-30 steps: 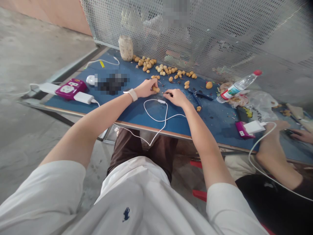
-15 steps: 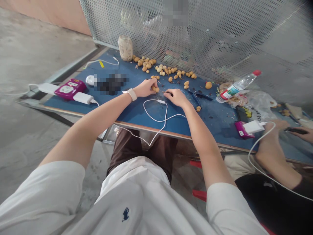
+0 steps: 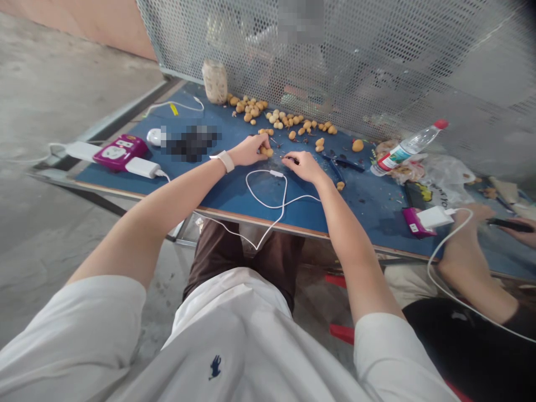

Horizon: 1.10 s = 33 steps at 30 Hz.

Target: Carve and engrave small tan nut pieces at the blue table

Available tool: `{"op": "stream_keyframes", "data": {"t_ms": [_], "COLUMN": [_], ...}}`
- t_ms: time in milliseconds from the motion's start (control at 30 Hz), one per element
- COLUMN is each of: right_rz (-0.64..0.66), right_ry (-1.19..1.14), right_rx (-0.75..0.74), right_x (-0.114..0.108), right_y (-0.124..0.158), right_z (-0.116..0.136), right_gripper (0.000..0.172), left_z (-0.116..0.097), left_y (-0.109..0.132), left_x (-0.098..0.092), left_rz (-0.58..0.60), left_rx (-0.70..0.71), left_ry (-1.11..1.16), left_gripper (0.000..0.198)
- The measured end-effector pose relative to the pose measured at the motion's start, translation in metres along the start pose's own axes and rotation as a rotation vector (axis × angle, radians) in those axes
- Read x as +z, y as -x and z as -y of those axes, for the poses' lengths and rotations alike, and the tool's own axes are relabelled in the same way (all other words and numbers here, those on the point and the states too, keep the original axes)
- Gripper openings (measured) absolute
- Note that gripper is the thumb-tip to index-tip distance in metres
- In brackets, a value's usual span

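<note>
Fingers of the left hand (image 3: 249, 151) curled around a small round tan fruit (image 3: 265, 151), no clear long axis, just left of the right hand's (image 3: 304, 167) pinched-together fingers (image 3: 290, 159); loose tan fruits (image 3: 285, 119) farther along the blue counter (image 3: 226, 192).

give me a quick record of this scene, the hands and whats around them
left hand: holding a small cluster of longans
right hand: fingers pinched at the table top, anything held too small to tell
between hands: white cable looped on the blue table top
right of right hand: blue-handled pliers
rest: more longans along a perforated metal screen, magenta power strip, plastic water bottle
nearby: co-worker's hand holding a phone
</note>
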State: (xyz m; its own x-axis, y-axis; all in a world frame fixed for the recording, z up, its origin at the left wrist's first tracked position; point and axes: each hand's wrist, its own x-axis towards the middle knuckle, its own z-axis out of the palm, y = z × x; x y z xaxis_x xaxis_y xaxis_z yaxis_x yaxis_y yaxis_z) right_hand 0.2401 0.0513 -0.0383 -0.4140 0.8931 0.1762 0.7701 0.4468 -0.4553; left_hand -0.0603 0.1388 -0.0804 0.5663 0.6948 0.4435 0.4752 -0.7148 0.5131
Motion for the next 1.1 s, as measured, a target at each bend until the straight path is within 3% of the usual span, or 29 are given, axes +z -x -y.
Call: {"op": "stream_keyframes", "data": {"t_ms": [400,867,1100], "right_rz": [0.03,0.019,0.03], "right_ry": [0.121,0.127,0.056], "right_rx": [0.04,0.055,0.03], "right_x": [-0.002,-0.002,-0.004], "right_y": [0.0,0.0,0.001], "right_z": [0.017,0.016,0.01], "right_gripper": [0.042,0.044,0.045], "left_z": [-0.007,0.004,-0.002], "left_y": [0.002,0.0,0.0], "left_x": [-0.004,-0.002,-0.004], "left_rz": [0.036,0.009,0.023], "left_rx": [-0.033,0.009,-0.045], "left_ry": [-0.033,0.0,0.006], "left_gripper": [0.033,0.035,0.035]}}
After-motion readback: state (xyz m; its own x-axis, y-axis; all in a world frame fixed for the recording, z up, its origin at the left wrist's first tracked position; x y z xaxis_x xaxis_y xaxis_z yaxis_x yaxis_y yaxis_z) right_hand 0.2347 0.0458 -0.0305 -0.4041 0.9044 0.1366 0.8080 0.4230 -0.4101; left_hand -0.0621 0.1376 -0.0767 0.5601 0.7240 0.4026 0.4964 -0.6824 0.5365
